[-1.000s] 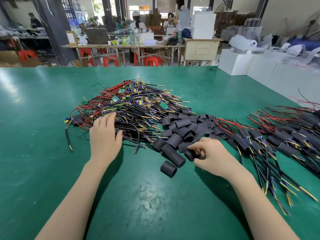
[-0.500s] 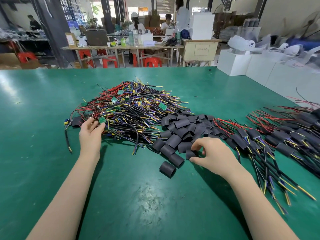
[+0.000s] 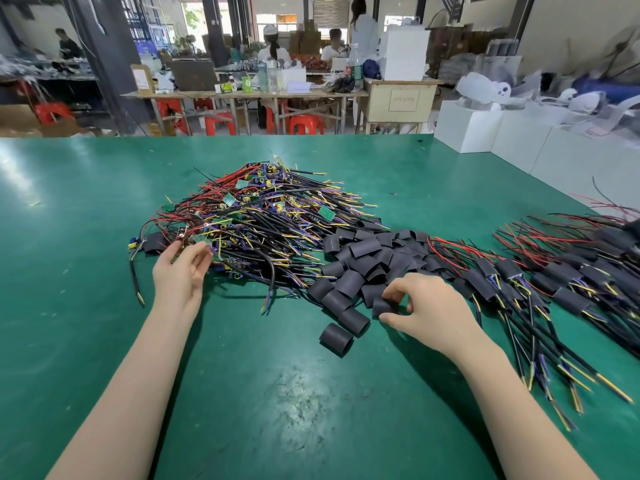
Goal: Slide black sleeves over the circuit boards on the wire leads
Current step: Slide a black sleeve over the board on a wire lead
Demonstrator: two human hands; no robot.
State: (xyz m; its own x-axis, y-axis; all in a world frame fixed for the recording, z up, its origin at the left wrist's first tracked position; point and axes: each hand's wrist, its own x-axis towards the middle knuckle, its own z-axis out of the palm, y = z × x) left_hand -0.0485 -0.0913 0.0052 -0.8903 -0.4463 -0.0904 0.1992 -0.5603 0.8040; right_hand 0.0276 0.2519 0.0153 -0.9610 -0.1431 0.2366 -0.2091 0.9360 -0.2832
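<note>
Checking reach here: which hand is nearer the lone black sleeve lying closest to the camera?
Right. The right hand is just right of the lone sleeve, pinching another sleeve. The left hand is far left, at the wire pile.

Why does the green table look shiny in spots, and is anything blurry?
Head view: overhead light glares off the table near the front and at far left; the hands cast soft shadows; the sleeves and wires are sharp; the far room is softer, and the edges bow from the wide lens.
</note>
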